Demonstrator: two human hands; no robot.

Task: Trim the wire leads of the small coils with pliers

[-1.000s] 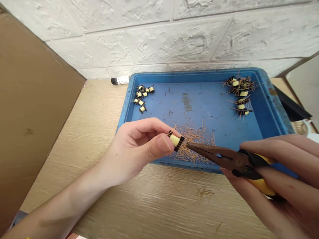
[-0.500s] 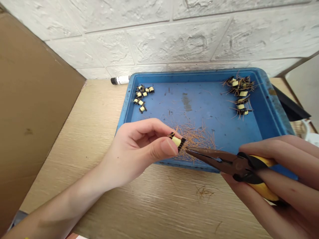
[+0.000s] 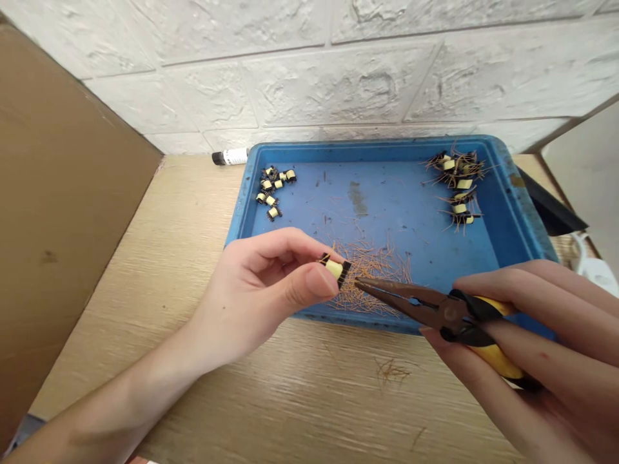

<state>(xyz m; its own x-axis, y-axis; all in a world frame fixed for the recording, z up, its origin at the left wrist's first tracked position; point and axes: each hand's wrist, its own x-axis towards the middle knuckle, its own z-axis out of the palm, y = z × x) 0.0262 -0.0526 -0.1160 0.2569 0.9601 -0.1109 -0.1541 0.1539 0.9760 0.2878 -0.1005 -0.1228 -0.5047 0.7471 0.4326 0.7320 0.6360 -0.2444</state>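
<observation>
My left hand point(image 3: 261, 293) pinches a small yellow-and-black coil part point(image 3: 334, 269) between thumb and fingers, above the near edge of the blue tray point(image 3: 512, 212). My right hand point(image 3: 522, 348) grips rusty needle-nose pliers point(image 3: 411, 301) with yellow-and-black handles. The plier tips point left and sit just right of the coil part, jaws nearly together. Below them lies a heap of cut copper wire ends point(image 3: 372, 274) in the tray.
A cluster of trimmed coil parts point(image 3: 273, 187) lies at the tray's back left. Untrimmed ones with long wire leads point(image 3: 459, 183) lie at its back right. A cardboard sheet point(image 3: 58, 206) stands at the left. A small white tube point(image 3: 231, 156) lies by the brick wall.
The view has shifted slightly. My left hand turned the coil part a little, and the plier tips stay close beside it.
</observation>
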